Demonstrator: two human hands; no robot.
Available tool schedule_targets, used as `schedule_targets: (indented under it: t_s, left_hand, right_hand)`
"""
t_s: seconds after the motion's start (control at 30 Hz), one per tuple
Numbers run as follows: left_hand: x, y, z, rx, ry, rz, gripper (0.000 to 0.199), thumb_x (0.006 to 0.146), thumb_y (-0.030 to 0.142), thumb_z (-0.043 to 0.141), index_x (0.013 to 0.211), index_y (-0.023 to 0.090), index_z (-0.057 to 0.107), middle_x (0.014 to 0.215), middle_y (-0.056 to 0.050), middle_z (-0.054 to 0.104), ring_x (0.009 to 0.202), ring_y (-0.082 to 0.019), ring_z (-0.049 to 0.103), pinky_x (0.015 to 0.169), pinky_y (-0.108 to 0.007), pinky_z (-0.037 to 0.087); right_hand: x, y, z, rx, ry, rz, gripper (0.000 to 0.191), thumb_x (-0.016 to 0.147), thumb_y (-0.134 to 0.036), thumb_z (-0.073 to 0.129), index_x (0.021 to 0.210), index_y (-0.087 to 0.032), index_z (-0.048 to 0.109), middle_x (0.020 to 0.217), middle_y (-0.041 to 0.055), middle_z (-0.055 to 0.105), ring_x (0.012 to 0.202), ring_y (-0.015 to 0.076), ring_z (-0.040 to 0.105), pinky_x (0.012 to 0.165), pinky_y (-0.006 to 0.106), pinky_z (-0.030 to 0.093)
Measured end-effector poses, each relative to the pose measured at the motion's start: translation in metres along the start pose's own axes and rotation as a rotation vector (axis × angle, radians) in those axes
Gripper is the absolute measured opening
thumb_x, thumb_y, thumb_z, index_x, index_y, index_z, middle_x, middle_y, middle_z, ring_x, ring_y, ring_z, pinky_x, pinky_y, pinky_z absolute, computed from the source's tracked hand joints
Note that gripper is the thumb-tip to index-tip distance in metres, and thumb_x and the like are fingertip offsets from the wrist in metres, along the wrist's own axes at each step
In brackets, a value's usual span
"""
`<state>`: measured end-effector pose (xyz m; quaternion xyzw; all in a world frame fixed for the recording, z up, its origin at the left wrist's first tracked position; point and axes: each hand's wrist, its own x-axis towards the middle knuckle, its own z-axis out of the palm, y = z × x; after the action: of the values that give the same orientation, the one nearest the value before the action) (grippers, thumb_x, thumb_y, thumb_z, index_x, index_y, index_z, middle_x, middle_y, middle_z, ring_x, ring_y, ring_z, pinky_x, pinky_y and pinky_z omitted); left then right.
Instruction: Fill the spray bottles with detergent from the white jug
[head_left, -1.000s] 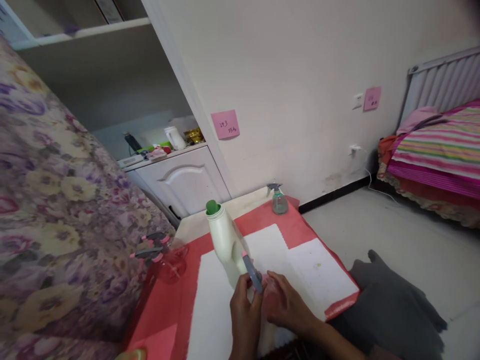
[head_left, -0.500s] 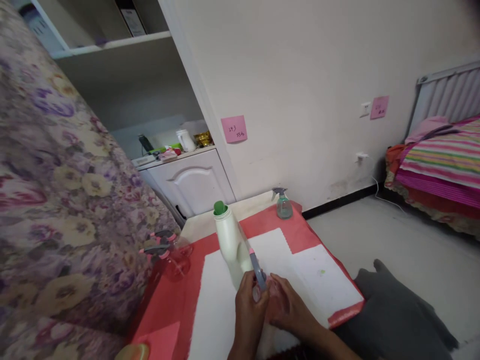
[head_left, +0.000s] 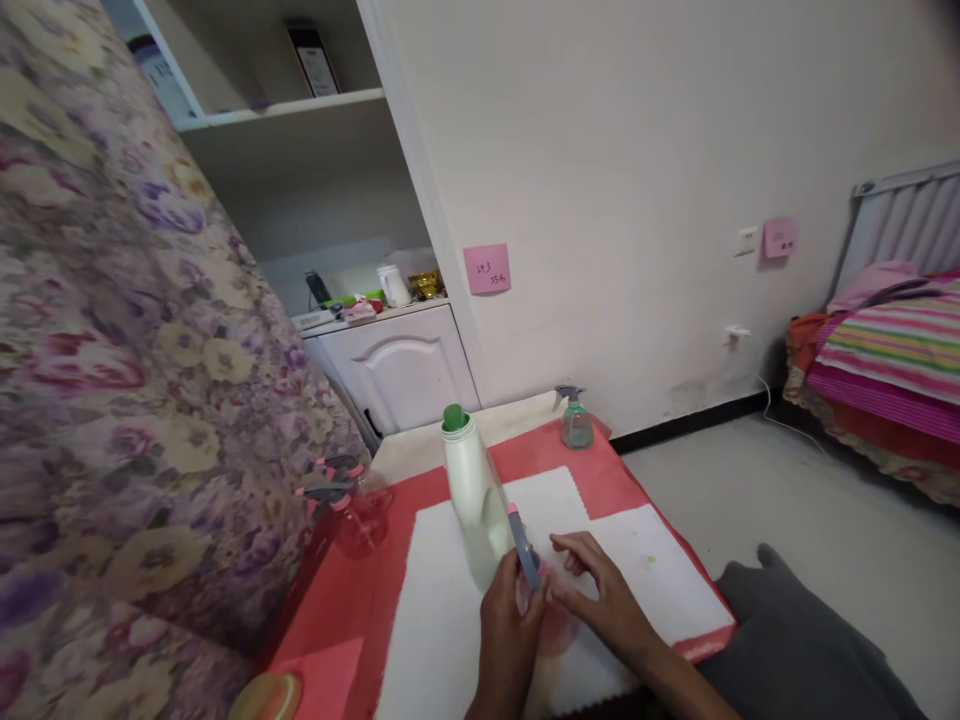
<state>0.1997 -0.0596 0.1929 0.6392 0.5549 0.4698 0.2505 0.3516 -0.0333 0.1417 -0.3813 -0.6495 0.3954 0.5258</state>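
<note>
My left hand (head_left: 508,622) is closed around the grey and pink head of a clear pink spray bottle (head_left: 559,632), whose body stands partly hidden over a white cloth. Just right of the bottle, my right hand (head_left: 604,597) is open, its bent fingers apart and holding nothing. Right behind the bottle rises a pale green jug (head_left: 471,475) with a handle; something green (head_left: 453,417) sits at its mouth.
Two pink spray bottles (head_left: 361,525) stand at the table's left, and a green one (head_left: 577,427) near the back right. White cloths (head_left: 431,600) lie over a red cover (head_left: 330,590). A floral curtain (head_left: 135,400) hangs at left; a bed (head_left: 900,350) is far right.
My right hand has come off the spray bottle and opened to its right. My left hand stays on the bottle's head. The whole view has shifted slightly.
</note>
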Motion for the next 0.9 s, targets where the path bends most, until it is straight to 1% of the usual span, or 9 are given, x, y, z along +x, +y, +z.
schedule_targets:
  t_s: [0.1,0.23,0.33,0.53,0.7,0.77,0.83,0.9]
  left_hand:
    - [-0.002,-0.001,-0.001,-0.015,-0.016,0.000,0.025,0.080,0.023,0.058,0.104,0.021,0.062,0.101,-0.005,0.073,0.095,-0.025,0.067,0.084,-0.034,0.051]
    - [-0.003,-0.002,-0.003,-0.030,-0.043,-0.013,0.032,0.077,0.015,0.054,0.108,0.021,0.060,0.106,-0.005,0.072,0.098,-0.024,0.067,0.087,-0.034,0.051]
    - [-0.004,-0.006,-0.002,-0.053,-0.040,-0.037,0.037,0.077,0.014,0.054,0.113,0.022,0.057,0.110,-0.005,0.072,0.103,-0.023,0.067,0.090,-0.035,0.050]
    - [-0.007,-0.019,-0.002,-0.137,-0.038,-0.051,0.037,0.078,0.017,0.060,0.114,0.023,0.055,0.115,-0.006,0.070,0.109,-0.022,0.065,0.096,-0.036,0.049]
    - [-0.007,-0.018,-0.002,-0.168,-0.032,-0.087,0.036,0.077,0.018,0.062,0.112,0.023,0.056,0.113,-0.006,0.071,0.106,-0.022,0.065,0.094,-0.036,0.050]
    - [-0.007,-0.017,-0.001,-0.177,-0.035,-0.110,0.035,0.077,0.018,0.062,0.111,0.023,0.056,0.112,-0.005,0.071,0.106,-0.022,0.065,0.094,-0.036,0.050]
    - [-0.006,-0.017,-0.001,-0.177,-0.031,-0.130,0.034,0.077,0.018,0.062,0.110,0.023,0.056,0.111,-0.005,0.071,0.106,-0.023,0.065,0.095,-0.036,0.049]
    - [-0.006,-0.017,-0.001,-0.177,-0.028,-0.142,0.034,0.077,0.017,0.062,0.110,0.024,0.056,0.111,-0.004,0.071,0.106,-0.022,0.065,0.095,-0.036,0.049]
  right_hand:
    - [0.015,-0.025,0.000,0.031,-0.067,-0.073,0.036,0.079,-0.023,0.063,0.115,-0.025,0.063,0.098,0.0036,0.058,0.082,0.0183,0.055,0.079,0.034,0.049]
    - [0.026,-0.040,0.007,0.010,-0.130,-0.082,0.038,0.073,-0.008,0.059,0.106,-0.024,0.069,0.085,0.0003,0.056,0.077,0.0169,0.055,0.072,0.029,0.046]
    - [0.029,-0.044,0.007,-0.034,-0.158,-0.077,0.037,0.071,-0.005,0.058,0.100,-0.024,0.070,0.082,-0.0002,0.054,0.075,0.0165,0.054,0.069,0.028,0.044]
    - [0.036,-0.051,-0.003,-0.083,-0.299,-0.056,0.035,0.069,0.001,0.052,0.088,-0.023,0.068,0.083,-0.0010,0.050,0.078,0.0166,0.052,0.070,0.027,0.042]
    - [0.046,-0.055,-0.011,-0.008,-0.399,-0.052,0.016,0.078,-0.008,0.057,0.082,-0.021,0.065,0.084,-0.0011,0.050,0.077,0.0158,0.051,0.069,0.026,0.042]
    - [0.049,-0.055,-0.013,0.012,-0.444,-0.035,0.013,0.078,-0.010,0.059,0.081,-0.021,0.065,0.084,-0.0017,0.050,0.076,0.0153,0.051,0.068,0.025,0.042]
    - [0.050,-0.053,-0.014,0.009,-0.449,-0.023,0.015,0.075,-0.007,0.058,0.080,-0.021,0.063,0.083,-0.0023,0.049,0.076,0.0150,0.051,0.068,0.025,0.041]
    - [0.048,-0.050,-0.012,-0.012,-0.416,-0.018,0.021,0.071,-0.002,0.056,0.079,-0.021,0.061,0.083,-0.0025,0.050,0.075,0.0149,0.052,0.067,0.025,0.040]
